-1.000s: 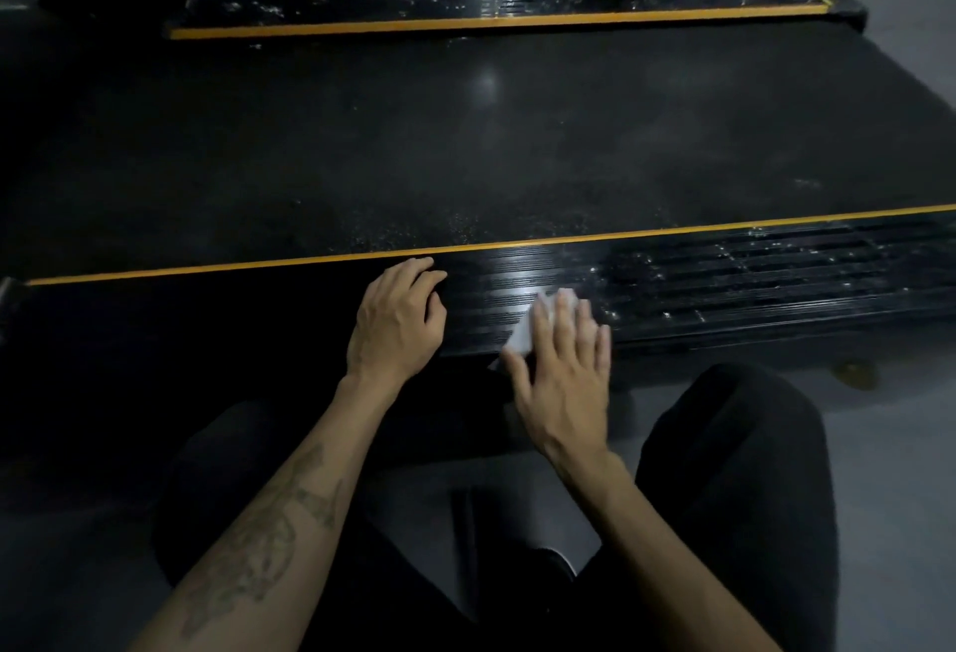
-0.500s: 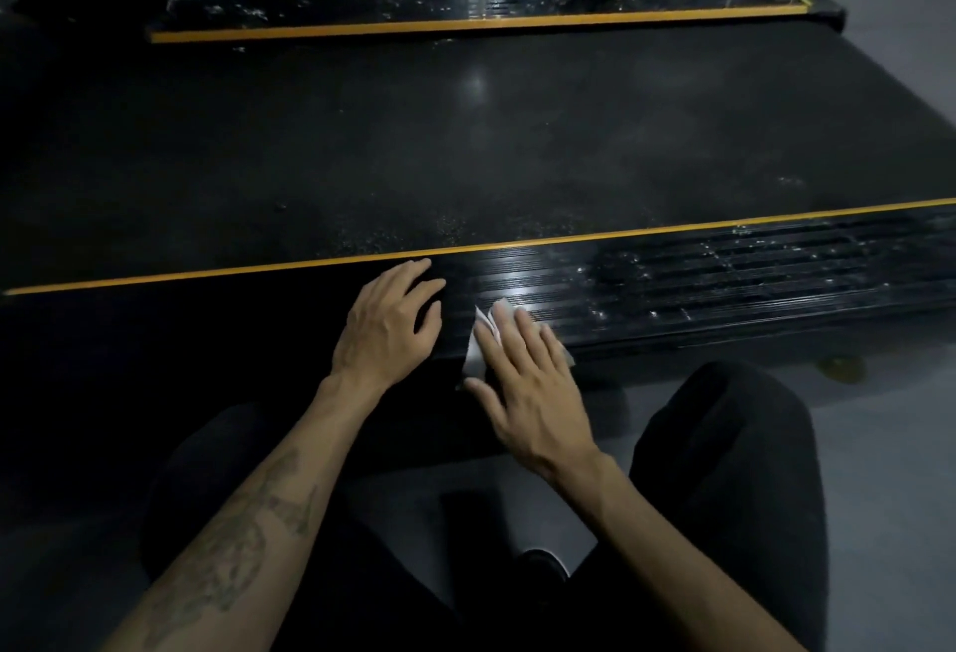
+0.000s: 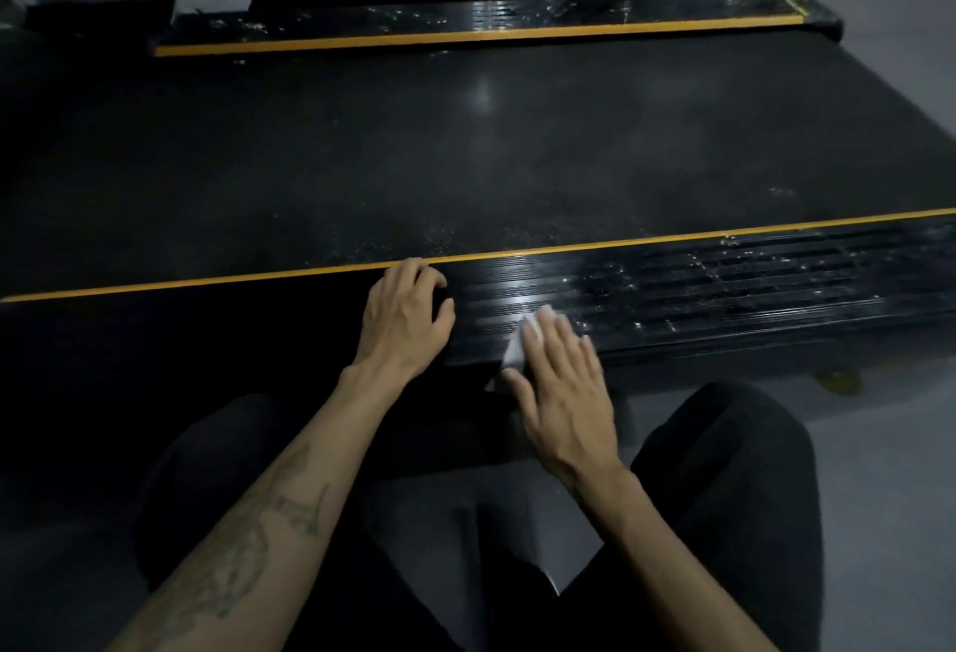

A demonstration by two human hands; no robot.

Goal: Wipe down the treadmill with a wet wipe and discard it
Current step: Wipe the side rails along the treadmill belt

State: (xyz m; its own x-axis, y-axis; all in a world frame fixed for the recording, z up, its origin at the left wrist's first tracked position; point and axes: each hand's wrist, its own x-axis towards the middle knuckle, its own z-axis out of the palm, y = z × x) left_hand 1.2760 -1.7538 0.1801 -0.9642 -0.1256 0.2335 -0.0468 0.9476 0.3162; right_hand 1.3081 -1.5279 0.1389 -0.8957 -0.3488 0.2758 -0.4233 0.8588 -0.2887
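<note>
On the near side rail [image 3: 672,299] of the treadmill [image 3: 465,144], our right hand [image 3: 564,392] presses the wet wipe [image 3: 522,341] flat under straight fingers. Our left hand [image 3: 403,315] rests just beside it, fingers loosely curled, holding nothing. Dust specks dot the ribbed rail to the right.

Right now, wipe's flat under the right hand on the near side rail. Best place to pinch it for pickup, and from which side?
Pinch the wet wipe at its near-left corner, coming from the person's side. That corner shows beside the right hand and seems to overhang the near side rail edge, so a thumb could probably slip beneath. The rest lies flat under straight fingers, offering little to grip.
</note>
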